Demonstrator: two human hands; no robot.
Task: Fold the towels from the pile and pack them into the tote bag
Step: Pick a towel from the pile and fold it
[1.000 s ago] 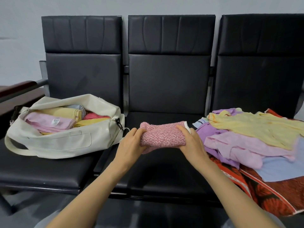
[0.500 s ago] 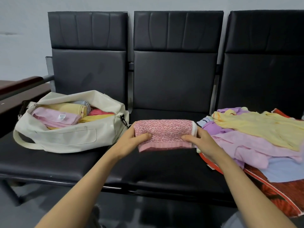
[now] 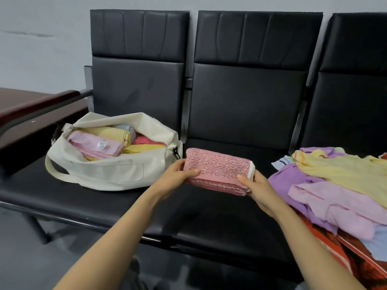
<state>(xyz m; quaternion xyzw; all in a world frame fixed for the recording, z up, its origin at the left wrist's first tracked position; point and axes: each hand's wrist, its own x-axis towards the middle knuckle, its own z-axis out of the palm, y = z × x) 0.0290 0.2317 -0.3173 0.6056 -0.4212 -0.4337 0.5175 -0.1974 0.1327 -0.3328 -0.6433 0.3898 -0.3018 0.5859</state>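
The left hand and right hand are apart, each clamped on one short end of a folded pink towel, thumbs on top and fingers underneath. The towel is a flat, compact rectangle held level just above the middle seat, not resting on it.

From the towel, the bag lies at about 9 to 10 o'clock on the left seat, on its side with its mouth open, its near corner close to the left hand. The pile lies at 3 o'clock on the right seat, just beside the right hand.

Progress, as I judge it: this towel looks fully folded and ready to go left into the bag. The packing seems about half done, with a good share left loose.

Counts:
- Hands: two, both on the towel.
- Towels in hand: one.
- Bags: one.
- Folded towels visible in the bag: five, namely pink with a label, pale yellow, blue, red and yellow. More may lie beneath.
- Loose towels in the pile: at least five by colour (yellow, purple, pink, pale blue, a white-and-blue edge); the overlap hides the exact number.
- Red patterned cloth under the pile: one; whether it is a towel I cannot tell.
- Seats: three.
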